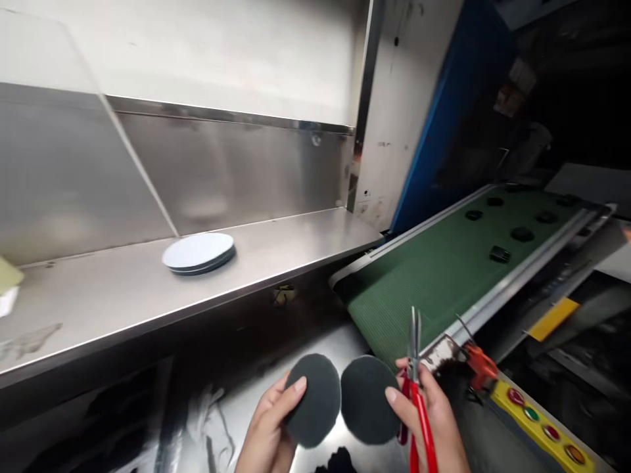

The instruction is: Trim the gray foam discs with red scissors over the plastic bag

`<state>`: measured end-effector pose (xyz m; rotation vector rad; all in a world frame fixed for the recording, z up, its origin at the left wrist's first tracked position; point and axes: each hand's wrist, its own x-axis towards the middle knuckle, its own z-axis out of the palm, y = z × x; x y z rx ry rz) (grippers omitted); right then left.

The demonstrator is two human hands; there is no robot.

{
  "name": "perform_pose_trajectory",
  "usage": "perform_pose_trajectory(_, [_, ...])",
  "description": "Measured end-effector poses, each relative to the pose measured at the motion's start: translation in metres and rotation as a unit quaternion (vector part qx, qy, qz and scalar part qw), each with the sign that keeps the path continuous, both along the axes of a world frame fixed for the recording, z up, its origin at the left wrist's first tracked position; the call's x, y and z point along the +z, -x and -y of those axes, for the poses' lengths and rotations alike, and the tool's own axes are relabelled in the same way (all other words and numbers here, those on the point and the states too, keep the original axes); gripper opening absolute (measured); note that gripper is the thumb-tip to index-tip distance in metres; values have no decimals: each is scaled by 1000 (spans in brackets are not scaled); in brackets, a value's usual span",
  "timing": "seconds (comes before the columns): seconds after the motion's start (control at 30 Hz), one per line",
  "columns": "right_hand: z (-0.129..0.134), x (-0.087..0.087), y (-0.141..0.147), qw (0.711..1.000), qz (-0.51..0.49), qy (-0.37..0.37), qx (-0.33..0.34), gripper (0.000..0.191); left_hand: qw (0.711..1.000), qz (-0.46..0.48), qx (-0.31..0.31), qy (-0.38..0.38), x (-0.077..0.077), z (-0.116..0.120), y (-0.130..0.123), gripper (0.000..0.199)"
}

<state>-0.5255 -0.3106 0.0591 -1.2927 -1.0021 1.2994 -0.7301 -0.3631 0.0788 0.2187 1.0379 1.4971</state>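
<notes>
Steel ledge (pixel 296 246); green conveyor (pixel 424 289) beside blue panel (pixel 438 118); dark discs (pixel 316 404) hand-held.

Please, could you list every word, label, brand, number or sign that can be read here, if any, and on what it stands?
No text can be read.
White machine panel: small dark marks, too blurred to tell if they are lettering.
Yellow control box: no legible lettering around its buttons.
Dark grey discs in the left hand and right hand: no lettering visible.
</notes>
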Motion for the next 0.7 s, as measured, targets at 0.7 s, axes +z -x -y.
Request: perform_pose_trajectory(0.7, [19, -11, -223, 963, -253, 64, 74, 68, 952, -305, 26, 14, 2, -15, -297, 59])
